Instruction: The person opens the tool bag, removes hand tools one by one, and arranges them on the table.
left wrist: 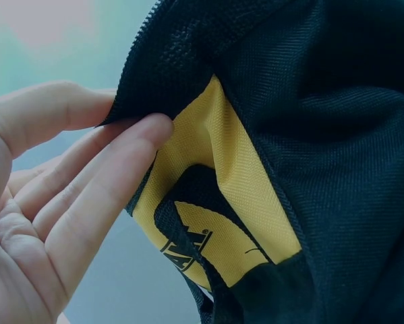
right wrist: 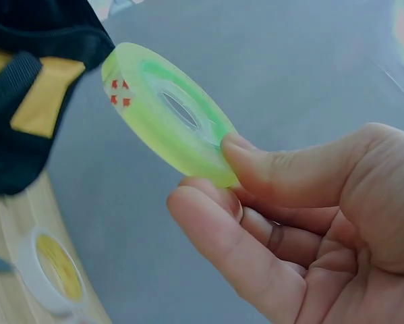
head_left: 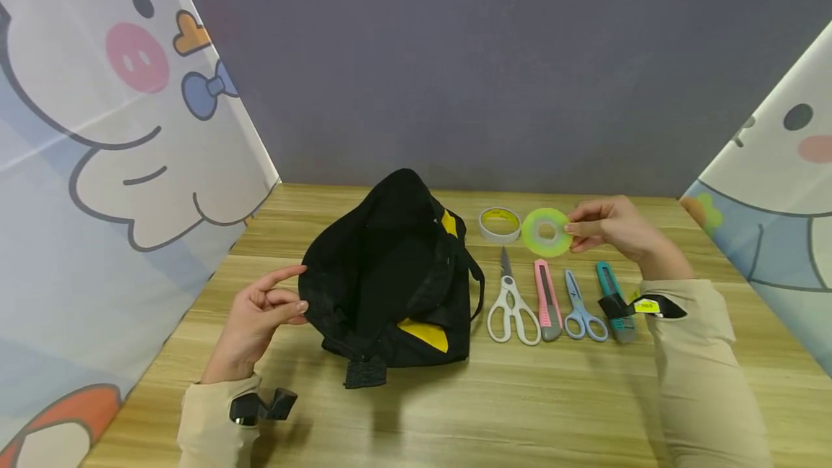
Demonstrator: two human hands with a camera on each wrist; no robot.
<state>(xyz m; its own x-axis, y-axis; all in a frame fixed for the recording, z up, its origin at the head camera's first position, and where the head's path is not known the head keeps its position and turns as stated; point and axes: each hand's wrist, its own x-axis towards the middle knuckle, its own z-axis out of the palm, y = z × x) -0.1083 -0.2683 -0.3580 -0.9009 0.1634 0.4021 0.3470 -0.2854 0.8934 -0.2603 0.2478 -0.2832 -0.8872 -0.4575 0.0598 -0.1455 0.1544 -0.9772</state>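
My left hand [head_left: 253,320] pinches the left edge of a black and yellow fabric bag [head_left: 458,309], its mouth spread wide toward me. In the left wrist view the thumb and fingers hold the zippered rim [left wrist: 144,74], beside yellow panels with black lettering. Raised over the back right of the table, my right hand [head_left: 614,230] pinches a green roll of clear tape [head_left: 531,243] between thumb and fingers. Red marks show on the side of that tape roll [right wrist: 137,115] in the right wrist view. The bag's inside is dark, and nothing shows in it.
Right of the bag, a white tape roll [head_left: 499,235] lies behind white-handled scissors [head_left: 513,313]. Beside these are a pink box cutter [head_left: 548,302], small blue scissors [head_left: 583,313] and a teal box cutter [head_left: 609,284], partly under the right wrist strap. A grey wall [head_left: 455,71] stands behind the wooden table.
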